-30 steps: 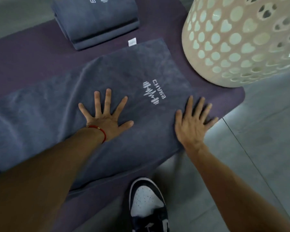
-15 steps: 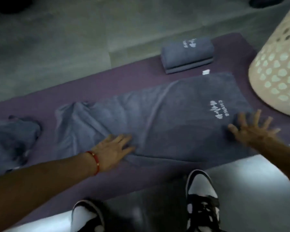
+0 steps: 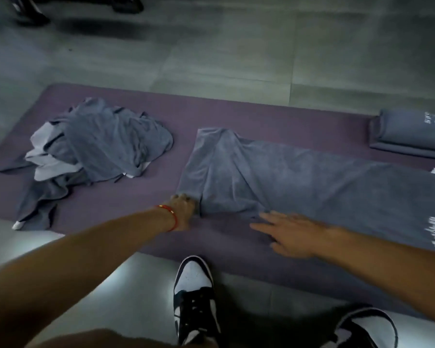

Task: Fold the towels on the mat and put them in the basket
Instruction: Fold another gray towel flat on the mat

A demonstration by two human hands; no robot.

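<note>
The towel (image 3: 299,182) lies lengthwise on the purple mat (image 3: 141,194), its left end rumpled, so the step in hand looks like taking that end to fold it over. The left hand (image 3: 183,207), wearing a red bracelet (image 3: 170,214), pinches the near left corner; the right hand (image 3: 289,234) hovers open, fingers spread, at the near edge. Next, the right hand likely needs a grip on the cloth, then both carry the end toward 3 o'clock. A crumpled pile of towels (image 3: 93,151) waits at 10 o'clock; a folded towel (image 3: 409,134) sits at 2 o'clock. No basket is in view. One shoe (image 3: 194,297) stands at 6 o'clock.
</note>
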